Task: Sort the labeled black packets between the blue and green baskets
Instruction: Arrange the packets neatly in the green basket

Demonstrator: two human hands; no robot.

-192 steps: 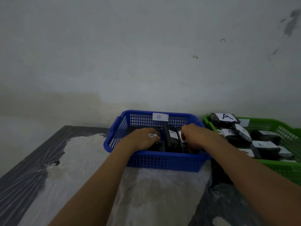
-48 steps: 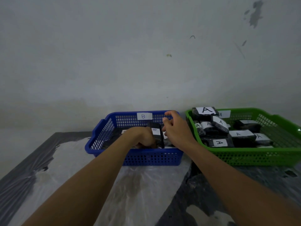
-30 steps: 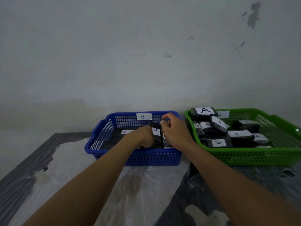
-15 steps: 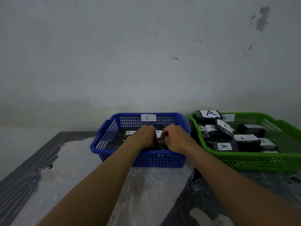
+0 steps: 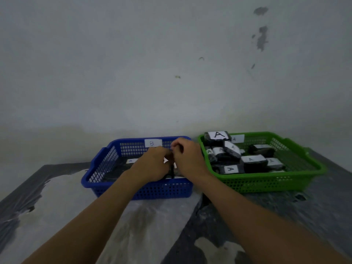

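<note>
The blue basket [image 5: 152, 189], tagged B on its back wall, stands left of the green basket [image 5: 266, 181]. My left hand [image 5: 152, 165] and my right hand [image 5: 187, 158] are both inside the blue one, pressed close together. Their fingers are closed on an upright black packet [image 5: 172, 172], whose white label corner shows between them. Most of this packet is hidden. Another B-labeled packet [image 5: 131, 161] lies flat at the basket's left. Several black packets labeled A [image 5: 252, 161] are piled in the green basket, one [image 5: 217, 137] leaning on its back rim.
Both baskets sit against a grey wall [image 5: 171, 82] on a dark table [image 5: 314, 216] with pale patches under wrinkled plastic film. The baskets almost touch each other. Bare tabletop lies in front of and to the left of the blue basket.
Both hands have risen a little inside the blue basket, and the right hand's fingers now reach up near the back rim. The packets in the green basket have not moved.
</note>
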